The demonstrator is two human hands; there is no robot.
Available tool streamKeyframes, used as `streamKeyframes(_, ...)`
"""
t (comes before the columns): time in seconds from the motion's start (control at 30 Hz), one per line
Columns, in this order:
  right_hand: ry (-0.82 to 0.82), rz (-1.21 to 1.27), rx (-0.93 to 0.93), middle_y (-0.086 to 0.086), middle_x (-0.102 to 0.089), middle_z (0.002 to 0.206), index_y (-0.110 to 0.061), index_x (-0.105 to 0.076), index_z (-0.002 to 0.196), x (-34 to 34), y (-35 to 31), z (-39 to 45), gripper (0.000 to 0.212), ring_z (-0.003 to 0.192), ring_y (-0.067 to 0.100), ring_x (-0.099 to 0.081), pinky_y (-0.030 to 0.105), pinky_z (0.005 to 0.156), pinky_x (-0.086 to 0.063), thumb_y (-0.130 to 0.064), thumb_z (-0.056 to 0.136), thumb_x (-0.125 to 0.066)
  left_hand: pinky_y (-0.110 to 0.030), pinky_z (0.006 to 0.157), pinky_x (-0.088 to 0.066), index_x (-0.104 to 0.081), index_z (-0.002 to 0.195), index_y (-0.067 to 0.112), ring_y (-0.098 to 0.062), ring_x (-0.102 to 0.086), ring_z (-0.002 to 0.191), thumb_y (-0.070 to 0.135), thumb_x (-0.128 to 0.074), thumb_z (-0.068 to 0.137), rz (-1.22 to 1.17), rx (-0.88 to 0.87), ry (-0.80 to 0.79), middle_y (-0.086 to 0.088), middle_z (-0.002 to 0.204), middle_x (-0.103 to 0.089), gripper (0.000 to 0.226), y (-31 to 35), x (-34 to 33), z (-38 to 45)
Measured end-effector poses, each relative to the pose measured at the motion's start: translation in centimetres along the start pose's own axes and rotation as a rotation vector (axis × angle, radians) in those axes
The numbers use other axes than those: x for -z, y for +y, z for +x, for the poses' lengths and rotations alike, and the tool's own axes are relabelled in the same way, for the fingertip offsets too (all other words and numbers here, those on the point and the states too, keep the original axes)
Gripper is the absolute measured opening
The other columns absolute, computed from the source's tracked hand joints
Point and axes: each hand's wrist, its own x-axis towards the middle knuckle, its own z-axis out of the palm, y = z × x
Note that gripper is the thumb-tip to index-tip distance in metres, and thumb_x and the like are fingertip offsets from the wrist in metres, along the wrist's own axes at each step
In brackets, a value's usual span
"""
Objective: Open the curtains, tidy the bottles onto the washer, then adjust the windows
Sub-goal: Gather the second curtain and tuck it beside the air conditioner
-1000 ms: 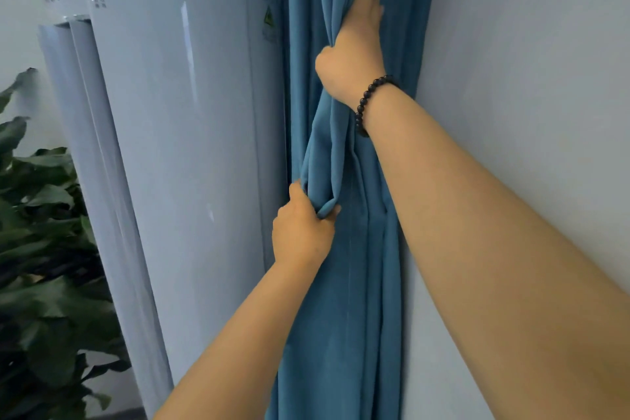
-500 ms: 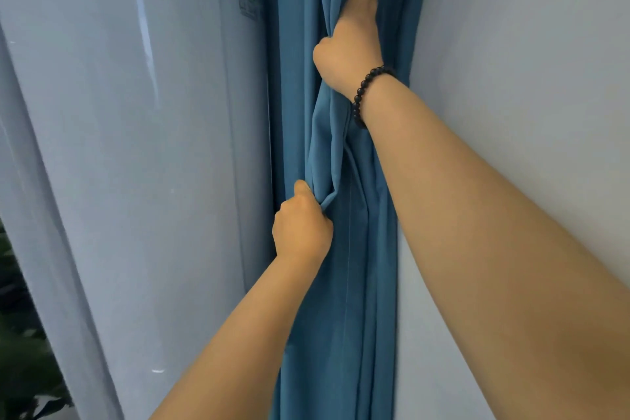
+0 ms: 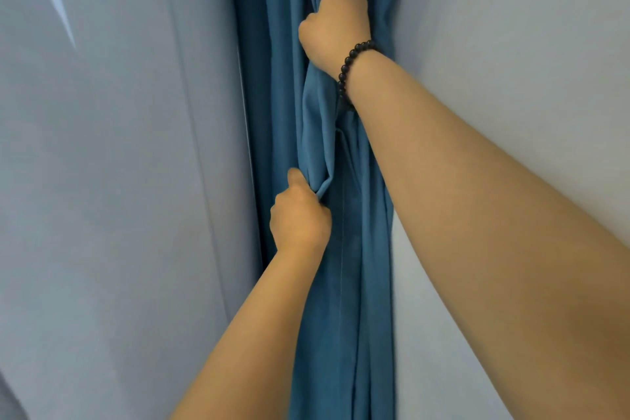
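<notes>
A blue curtain (image 3: pixel 276 78) hangs bunched in folds in the narrow gap between a tall white appliance and the wall. My right hand (image 3: pixel 337 23), with a dark bead bracelet on its wrist, grips the gathered cloth high up; its fingertips are buried in the folds. Lower down, my left hand (image 3: pixel 300 215) grips a fold of the same curtain with curled fingers and the thumb pointing up. No bottles, washer or windows are in view.
A tall glossy white standing appliance (image 3: pixel 119 180) fills the left side, right against the curtain. A plain pale wall (image 3: pixel 511 44) closes the right side. Both forearms cross the lower part of the view.
The view has shifted right and closer, so the green plant at the left has dropped out of sight. Both hands keep their grip on the curtain, which is bunched tighter toward the wall.
</notes>
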Motion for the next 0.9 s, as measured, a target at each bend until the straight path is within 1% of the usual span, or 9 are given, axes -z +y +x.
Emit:
streamKeyframes(0.13, -0.034, -0.031, -0.044, 0.005, -0.038, 0.128, -0.004, -0.025, 0.138, -0.7, 0.1, 0.9, 0.067, 0.115, 0.016, -0.044, 0.017, 0.099, -0.039, 0.015, 0.077, -0.043, -0.041, 0.064, -0.055, -0.035, 0.132, 0.008, -0.026, -0.057, 0.077, -0.003, -0.052, 0.087, 0.006, 0.003, 0.018, -0.005, 0.085, -0.05, 0.05, -0.2, -0.3, 0.4)
streamKeyframes(0.2, -0.042, -0.027, -0.126, -0.006, -0.031, 0.103, -0.013, -0.028, 0.112, -0.6, 0.3, 1.3, 0.044, 0.091, 0.008, -0.037, 0.01, 0.083, -0.037, 0.014, 0.079, -0.041, -0.042, 0.064, -0.055, -0.034, 0.13, 0.008, -0.027, -0.058, 0.077, -0.002, -0.052, 0.087, 0.008, -0.005, 0.028, -0.007, 0.085, -0.052, 0.047, -0.2, -0.6, 0.1)
streamKeyframes(0.27, -0.032, -0.077, -0.127, -0.009, -0.026, 0.095, -0.013, -0.022, 0.101, -0.3, 0.2, 1.3, 0.039, 0.082, 0.003, -0.031, 0.007, 0.071, -0.033, 0.013, 0.079, -0.043, -0.041, 0.062, -0.054, -0.036, 0.123, 0.007, -0.026, -0.057, 0.074, -0.002, -0.051, 0.087, 0.013, -0.02, 0.032, -0.006, 0.083, -0.054, 0.04, -0.2, -0.6, -0.4)
streamKeyframes(0.33, -0.016, -0.117, -0.095, -0.005, -0.029, 0.103, -0.013, -0.03, 0.109, 0.1, 0.2, 0.9, 0.042, 0.088, 0.007, -0.034, 0.008, 0.07, -0.035, 0.012, 0.079, -0.045, -0.04, 0.06, -0.052, -0.037, 0.119, 0.006, -0.025, -0.055, 0.071, -0.002, -0.051, 0.087, 0.02, -0.032, 0.045, -0.004, 0.079, -0.05, 0.036, -0.3, -0.5, -0.9)
streamKeyframes(0.4, -0.001, -0.13, -0.06, 0.0, -0.037, 0.115, -0.006, -0.033, 0.128, 0.4, -0.3, 0.2, 0.053, 0.098, 0.011, -0.043, 0.012, 0.08, -0.041, 0.011, 0.08, -0.045, -0.038, 0.056, -0.048, -0.037, 0.118, 0.006, -0.023, -0.053, 0.069, -0.002, -0.051, 0.088, 0.033, -0.037, 0.061, -0.001, 0.075, -0.046, 0.035, -0.4, -0.3, -1.7)
streamKeyframes(0.57, 0.024, -0.14, -0.056, 0.011, -0.032, 0.15, -0.01, -0.009, 0.151, 1.4, -1.9, -1.7, 0.085, 0.127, 0.019, -0.046, 0.025, 0.098, -0.046, 0.016, 0.077, -0.042, -0.034, 0.053, -0.04, -0.037, 0.108, 0.008, -0.019, -0.046, 0.062, -0.003, -0.049, 0.088, 0.063, -0.02, 0.06, 0.003, 0.065, -0.038, 0.027, 0.0, 0.0, -3.8)
streamKeyframes(0.67, -0.015, -0.076, -0.108, 0.009, -0.021, 0.157, -0.016, 0.002, 0.152, 2.4, -3.1, -2.5, 0.095, 0.136, 0.02, -0.037, 0.019, 0.101, -0.039, 0.019, 0.076, -0.043, -0.033, 0.052, -0.039, -0.035, 0.107, 0.009, -0.017, -0.045, 0.06, -0.004, -0.05, 0.087, 0.085, -0.03, 0.016, 0.003, 0.066, -0.039, 0.028, 0.0, 0.7, -4.9)
streamKeyframes(0.77, -0.047, -0.078, -0.171, 0.008, -0.024, 0.156, -0.022, 0.004, 0.152, 3.3, -3.8, -3.8, 0.097, 0.128, 0.019, -0.044, 0.014, 0.083, -0.04, 0.017, 0.078, -0.046, -0.033, 0.051, -0.038, -0.035, 0.111, 0.007, -0.013, -0.04, 0.054, -0.004, -0.049, 0.088, 0.132, -0.056, -0.023, 0.002, 0.066, -0.04, 0.029, -0.2, 1.6, -5.8)
streamKeyframes(0.9, 0.03, -0.058, -0.173, 0.011, -0.046, 0.14, -0.018, -0.008, 0.152, 4.8, -5.1, -6.0, 0.088, 0.111, 0.02, -0.057, 0.027, 0.078, -0.053, 0.007, 0.079, -0.051, -0.031, 0.055, -0.043, -0.028, 0.127, 0.004, -0.019, -0.055, 0.071, 0.011, -0.053, 0.092, 0.318, -0.073, -0.034, -0.002, 0.088, -0.054, 0.043, -0.1, 3.5, -8.0)
